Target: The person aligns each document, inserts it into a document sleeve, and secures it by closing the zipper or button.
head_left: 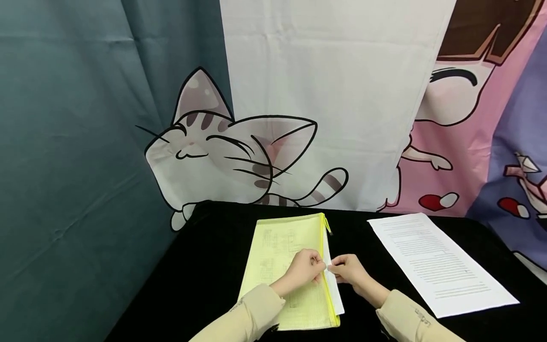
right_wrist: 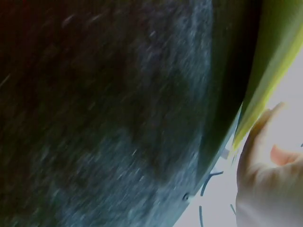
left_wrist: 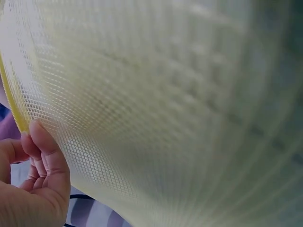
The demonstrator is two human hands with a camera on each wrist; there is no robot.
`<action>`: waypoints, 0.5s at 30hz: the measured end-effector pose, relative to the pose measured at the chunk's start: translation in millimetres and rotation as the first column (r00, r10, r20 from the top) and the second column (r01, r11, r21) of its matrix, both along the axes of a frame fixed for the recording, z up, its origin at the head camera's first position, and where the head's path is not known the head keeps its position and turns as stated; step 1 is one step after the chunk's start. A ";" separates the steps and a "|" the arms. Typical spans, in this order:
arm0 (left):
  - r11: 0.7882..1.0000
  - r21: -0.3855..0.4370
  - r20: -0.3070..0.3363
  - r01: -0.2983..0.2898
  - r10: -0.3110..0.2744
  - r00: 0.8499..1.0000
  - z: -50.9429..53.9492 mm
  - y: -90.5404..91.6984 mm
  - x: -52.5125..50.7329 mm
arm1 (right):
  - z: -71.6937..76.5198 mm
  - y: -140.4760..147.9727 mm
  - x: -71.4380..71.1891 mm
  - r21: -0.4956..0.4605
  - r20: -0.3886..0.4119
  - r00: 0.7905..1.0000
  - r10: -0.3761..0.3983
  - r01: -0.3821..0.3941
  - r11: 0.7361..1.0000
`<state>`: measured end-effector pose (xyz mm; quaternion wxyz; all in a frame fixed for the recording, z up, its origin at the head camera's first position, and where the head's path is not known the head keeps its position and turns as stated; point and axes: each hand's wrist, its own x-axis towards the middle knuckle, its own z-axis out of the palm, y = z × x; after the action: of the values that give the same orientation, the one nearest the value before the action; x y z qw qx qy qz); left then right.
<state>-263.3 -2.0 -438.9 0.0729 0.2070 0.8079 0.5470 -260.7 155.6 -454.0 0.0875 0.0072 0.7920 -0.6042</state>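
Note:
A yellow translucent mesh zip pouch point(head_left: 268, 237) lies on the black cloth, with printed sheets showing through it. Along its right side runs a bright yellow zip edge, where a strip of white paper point(head_left: 336, 297) sticks out. My left hand point(head_left: 302, 267) pinches the zip edge near its middle; in the left wrist view the thumb and forefinger meet at that yellow edge point(left_wrist: 20, 118). Just across from it, my right hand point(head_left: 349, 270) pinches the white paper's protruding edge. The right wrist view shows that hand point(right_wrist: 265, 165) beside the pouch edge, its fingertips partly washed out by glare.
A printed white sheet point(head_left: 444, 266) lies slanted on the black cloth point(head_left: 201, 275) to the right of the pouch. A zip pull tab point(head_left: 327, 225) hangs at the pouch's far right corner. A curtain with cartoon drawings point(head_left: 333, 95) hangs behind the table.

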 end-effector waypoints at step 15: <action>0.999 -0.054 -0.027 -0.006 0.004 1.000 -0.6 6.3 -7.4 | -5.1 -11.3 1.8 -0.018 0.019 1.000 -0.014 0.015 1.000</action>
<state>-270.7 4.3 -439.5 0.0661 0.2103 0.8239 0.5222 -259.0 144.3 -459.1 0.0908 0.0180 0.7854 -0.6120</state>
